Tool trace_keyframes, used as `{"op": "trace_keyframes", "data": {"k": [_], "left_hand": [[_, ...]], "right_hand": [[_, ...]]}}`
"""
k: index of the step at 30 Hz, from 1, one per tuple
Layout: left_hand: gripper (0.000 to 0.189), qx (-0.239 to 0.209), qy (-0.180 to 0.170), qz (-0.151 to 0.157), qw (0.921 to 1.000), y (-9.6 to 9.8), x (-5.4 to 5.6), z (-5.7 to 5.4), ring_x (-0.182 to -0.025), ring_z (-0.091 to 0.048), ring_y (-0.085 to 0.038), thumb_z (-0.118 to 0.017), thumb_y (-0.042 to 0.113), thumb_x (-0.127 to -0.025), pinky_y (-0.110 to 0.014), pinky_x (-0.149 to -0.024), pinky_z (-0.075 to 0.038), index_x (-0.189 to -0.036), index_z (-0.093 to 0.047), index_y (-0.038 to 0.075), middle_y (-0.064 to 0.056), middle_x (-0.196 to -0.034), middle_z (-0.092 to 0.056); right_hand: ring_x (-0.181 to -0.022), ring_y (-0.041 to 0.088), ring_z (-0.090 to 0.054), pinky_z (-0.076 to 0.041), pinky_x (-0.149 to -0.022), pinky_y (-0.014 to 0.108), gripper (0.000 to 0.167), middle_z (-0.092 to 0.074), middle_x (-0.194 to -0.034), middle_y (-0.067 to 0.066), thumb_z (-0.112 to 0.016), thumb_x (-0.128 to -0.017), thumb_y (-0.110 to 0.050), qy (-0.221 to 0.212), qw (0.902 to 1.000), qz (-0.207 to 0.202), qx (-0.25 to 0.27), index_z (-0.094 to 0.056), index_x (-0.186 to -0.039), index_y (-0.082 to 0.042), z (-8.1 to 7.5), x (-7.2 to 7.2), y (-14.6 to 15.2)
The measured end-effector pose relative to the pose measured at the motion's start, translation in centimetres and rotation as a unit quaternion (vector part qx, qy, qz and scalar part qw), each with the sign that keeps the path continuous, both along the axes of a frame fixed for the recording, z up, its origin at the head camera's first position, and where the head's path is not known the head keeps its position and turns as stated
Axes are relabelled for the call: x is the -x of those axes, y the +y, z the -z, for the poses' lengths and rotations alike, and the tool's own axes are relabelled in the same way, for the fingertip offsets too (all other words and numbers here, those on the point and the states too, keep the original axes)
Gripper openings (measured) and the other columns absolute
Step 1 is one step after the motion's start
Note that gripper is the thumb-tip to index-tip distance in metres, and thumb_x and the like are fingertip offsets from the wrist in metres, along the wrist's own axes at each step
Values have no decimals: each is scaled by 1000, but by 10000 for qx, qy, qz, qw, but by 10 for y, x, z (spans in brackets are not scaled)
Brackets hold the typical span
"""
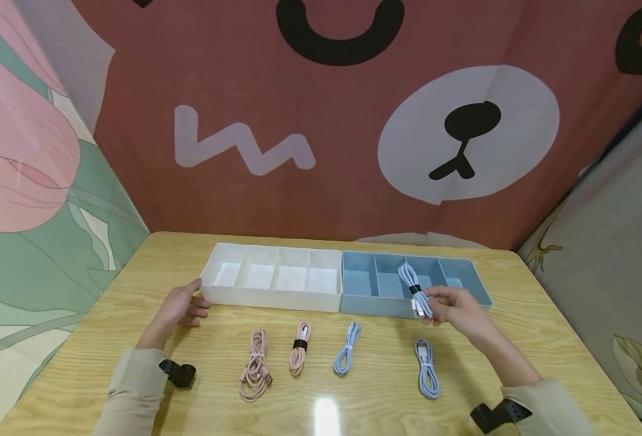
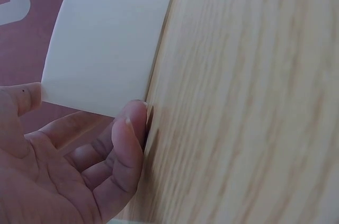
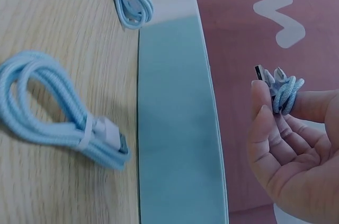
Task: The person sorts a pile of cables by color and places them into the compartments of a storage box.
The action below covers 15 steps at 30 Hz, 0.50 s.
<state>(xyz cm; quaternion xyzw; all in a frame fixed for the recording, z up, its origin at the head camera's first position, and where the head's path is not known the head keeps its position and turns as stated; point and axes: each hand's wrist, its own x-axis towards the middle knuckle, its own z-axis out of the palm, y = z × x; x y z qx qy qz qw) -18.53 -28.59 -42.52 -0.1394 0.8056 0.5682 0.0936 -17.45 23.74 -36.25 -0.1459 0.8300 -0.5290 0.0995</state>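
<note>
Black-strapped blue USB cable (image 1: 410, 278), pinched in the right hand (image 1: 454, 307), hangs over the blue organiser (image 1: 375, 306), one o'clock; a slack pinch might drop it across a divider (image 1: 377, 275). Relaxed left hand (image 1: 177, 304) touches the white organiser (image 1: 272, 298), ten o'clock.

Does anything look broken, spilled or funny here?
No, nothing stands out. The white tray and blue tray sit end to end, two pink cables and two blue cables lie bundled on the table, and the right hand holds another cable by the blue tray.
</note>
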Motion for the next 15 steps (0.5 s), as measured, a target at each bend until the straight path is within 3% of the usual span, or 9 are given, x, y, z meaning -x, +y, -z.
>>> {"op": "trace_keyframes", "data": {"k": [6,15], "left_hand": [[66,-50,-21,-22,10000,0,0,2,-67,-60,-16,-29,48,-96,-31,-56,-52,-136,-28,-5,-7,-83,-63],[67,-56,-5,-63,10000,-1,2,3,-66,-60,-15,-29,48,-96,-30,-56,-52,-136,-28,-5,-6,-82,-62]], "right_hand": [[-73,25,-63,-51,-64,34,30,-63,-84,13,-45,-95,-7,-199,9998,60,66,-47,-117,14,-4,6,-9],[-75,20,-63,-50,-72,42,36,-64,-86,11,-43,-96,-9,-385,9989,233,116,-43,-125,12,-4,18,-20]]}}
